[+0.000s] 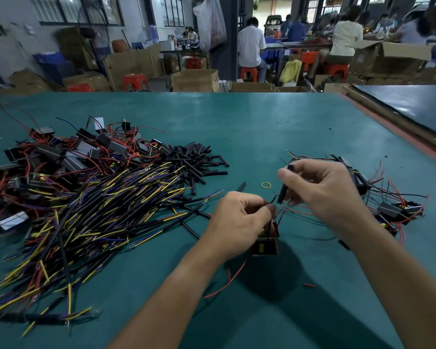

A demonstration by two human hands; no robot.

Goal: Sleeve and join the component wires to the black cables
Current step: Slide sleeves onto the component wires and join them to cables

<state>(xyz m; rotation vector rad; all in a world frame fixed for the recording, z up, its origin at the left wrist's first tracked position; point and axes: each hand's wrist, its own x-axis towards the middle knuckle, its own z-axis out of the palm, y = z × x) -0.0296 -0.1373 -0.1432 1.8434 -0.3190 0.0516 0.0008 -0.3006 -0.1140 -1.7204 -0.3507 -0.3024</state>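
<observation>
A teal counter (262, 122) is carrying everything, and a small black component (264, 245) near its front middle is serving as the landmark. Far to the left of that component a broad pile of black cables (91, 207) with yellow and blue cores is sprawling across the counter. Beyond and left of it a heap of black components (68, 152) with red wires is lying tangled. Beyond it and slightly left, a heap of short black sleeves (196, 159) is sitting against the cable pile. To its right a smaller cluster of components and cables (393, 207) is lying loose. The hands are working apart but close together above the landmark: the left hand (239, 217) is pinching a thin black wire (272, 201) rising from the component, and the right hand (325, 192) is gripping a single black sleeve (282, 193), its lower end hanging just beside the wire's tip. Whether the component is touching the counter is unclear. A yellow rubber band (266, 185) is lying beyond it, and a red wire scrap (309, 285) is lying nearer, to its right.
</observation>
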